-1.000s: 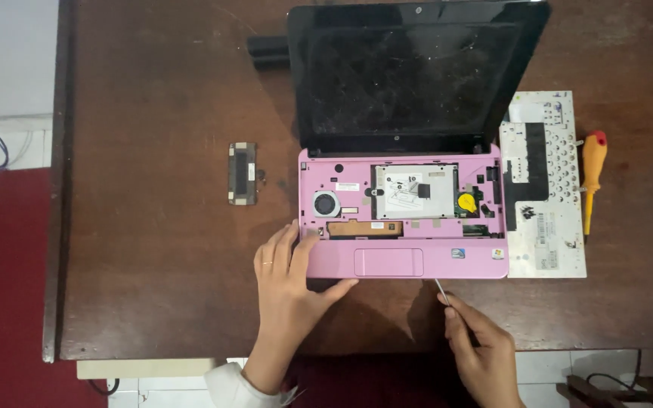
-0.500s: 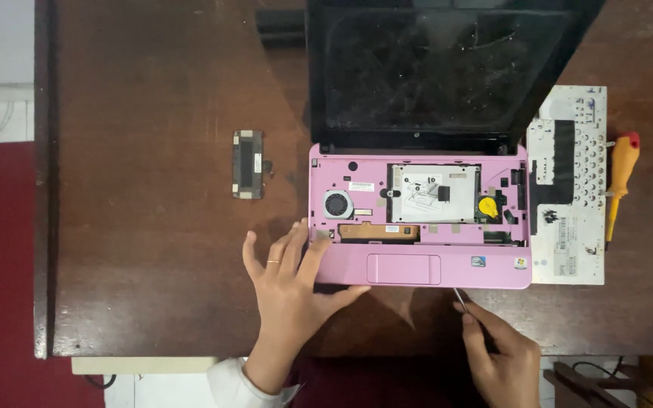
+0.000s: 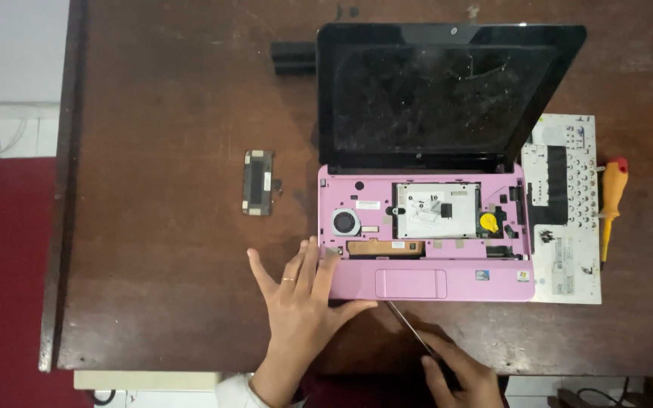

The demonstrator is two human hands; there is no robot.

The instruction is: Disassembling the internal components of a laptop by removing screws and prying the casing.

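Observation:
A pink laptop (image 3: pixel 425 281) lies open on the brown table (image 3: pixel 160 227), its keyboard removed so the fan, boards and a yellow coin cell show. The dark screen (image 3: pixel 436 94) tilts back. My left hand (image 3: pixel 302 302) rests flat with fingers spread on the laptop's front left corner. My right hand (image 3: pixel 462 378) grips a thin screwdriver (image 3: pixel 410 326) near the table's front edge; its tip points toward the laptop's front edge below the touchpad.
The removed keyboard (image 3: pixel 564 208) lies face down right of the laptop, with an orange-handled screwdriver (image 3: pixel 610 204) beside it. A small dark module (image 3: pixel 258 182) sits left of the laptop. A black battery (image 3: pixel 294 57) lies at the back. Red floor is at the left.
The view has shifted slightly. My right hand has moved the screwdriver tip leftward along the laptop's front edge. My left hand stays on the front left corner.

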